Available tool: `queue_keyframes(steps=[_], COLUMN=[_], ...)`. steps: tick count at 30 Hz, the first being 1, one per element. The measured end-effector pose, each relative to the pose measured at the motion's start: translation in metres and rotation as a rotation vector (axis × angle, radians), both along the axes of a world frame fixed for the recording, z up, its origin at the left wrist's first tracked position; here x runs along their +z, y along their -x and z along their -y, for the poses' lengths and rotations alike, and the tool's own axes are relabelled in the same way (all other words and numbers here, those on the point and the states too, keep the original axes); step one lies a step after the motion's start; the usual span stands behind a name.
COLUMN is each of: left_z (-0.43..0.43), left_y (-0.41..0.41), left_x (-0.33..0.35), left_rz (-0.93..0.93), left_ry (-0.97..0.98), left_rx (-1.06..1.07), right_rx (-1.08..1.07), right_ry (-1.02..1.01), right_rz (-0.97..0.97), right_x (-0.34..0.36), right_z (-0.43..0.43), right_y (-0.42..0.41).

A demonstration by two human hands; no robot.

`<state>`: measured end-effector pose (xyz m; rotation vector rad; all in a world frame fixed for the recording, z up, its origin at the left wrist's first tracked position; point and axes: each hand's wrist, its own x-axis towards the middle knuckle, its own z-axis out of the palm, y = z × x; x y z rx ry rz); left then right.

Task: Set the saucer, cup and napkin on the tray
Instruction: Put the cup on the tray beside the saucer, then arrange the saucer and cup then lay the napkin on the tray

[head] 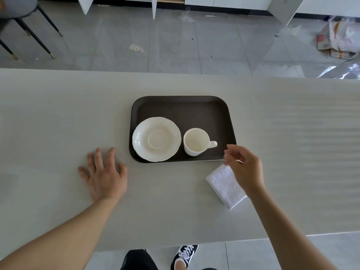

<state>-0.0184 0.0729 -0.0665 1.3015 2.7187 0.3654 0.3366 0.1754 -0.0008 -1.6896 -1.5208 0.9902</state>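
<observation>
A dark brown tray [185, 108] lies on the pale table. On its left half rests a white scalloped saucer [156, 139]. A white cup [195, 141] stands upright on the tray to the right of the saucer, its handle pointing right. A folded white napkin [224, 185] lies on the table just off the tray's near right corner. My right hand [243, 167] hovers over the napkin's far end, fingers loosely curled and apart, holding nothing. My left hand [104, 173] rests flat on the table to the left of the tray, fingers spread.
The table's [58, 117] far edge runs across the view above the tray and its near edge lies close to my body. Beyond it are a tiled floor, a chair [23, 20] at far left, white cabinets and bagged clutter [337, 39] at far right.
</observation>
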Motion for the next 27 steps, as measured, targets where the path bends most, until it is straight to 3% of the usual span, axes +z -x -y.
queue_keyframes(steps=[4,11,27], left_z=[0.001,0.001,0.002], left_y=[-0.001,0.002,0.003], left_x=[-0.001,-0.004,-0.004], left_rz=[0.010,0.003,0.003], left_ry=[0.003,0.001,0.002], left_rx=[-0.008,-0.010,-0.007], right_rx=[0.004,0.104,0.080], right_ry=[-0.060,0.147,0.344], right_rz=[0.259,0.801,0.815], right_x=[0.003,0.002,-0.004], right_z=[0.025,0.043,0.031], right_y=[-0.019,-0.032,-0.029])
